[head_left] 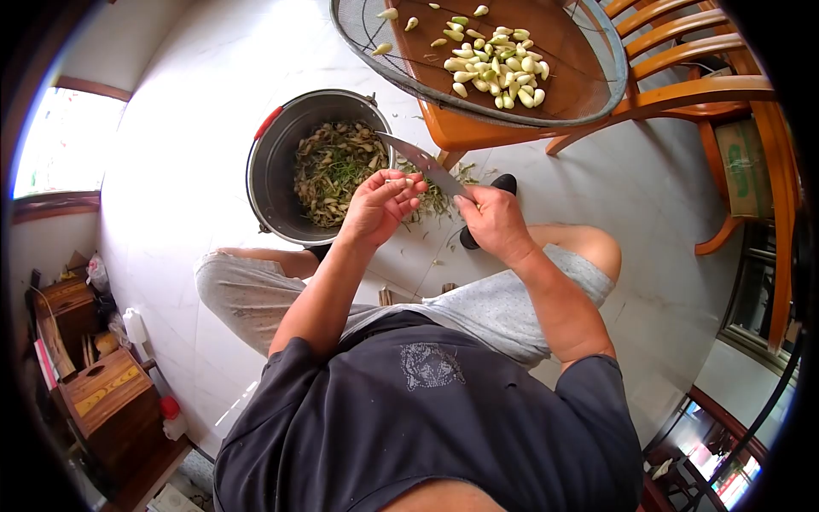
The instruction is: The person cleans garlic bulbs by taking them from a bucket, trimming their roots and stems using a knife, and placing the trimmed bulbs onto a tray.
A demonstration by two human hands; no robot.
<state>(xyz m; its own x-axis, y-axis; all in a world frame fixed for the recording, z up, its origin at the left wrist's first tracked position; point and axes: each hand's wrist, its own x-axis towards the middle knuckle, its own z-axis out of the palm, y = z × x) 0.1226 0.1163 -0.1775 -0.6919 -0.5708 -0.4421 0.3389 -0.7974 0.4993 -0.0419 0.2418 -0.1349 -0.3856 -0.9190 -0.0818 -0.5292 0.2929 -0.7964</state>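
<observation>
My left hand (381, 206) pinches a small pale bulb (397, 180), partly hidden by the fingers. In my right hand (497, 224) is a large kitchen knife (433, 170), its broad blade pointing up and left, close beside the left fingertips. Below the blade's tip stands a metal bucket (271, 200) with a red handle grip. Inside it lie untrimmed bulbs with green tops and stalks (337, 171). Beyond the hands, a pile of cleaned white bulbs (503, 68) rests on a round mesh sieve (392, 84).
The sieve sits on a wooden chair (448, 128) at the upper right. Trimmed scraps (431, 205) are scattered on the tiled floor (188, 282) beside the bucket. A wooden cabinet (111, 401) stands at the lower left, a cardboard box (744, 169) at the far right.
</observation>
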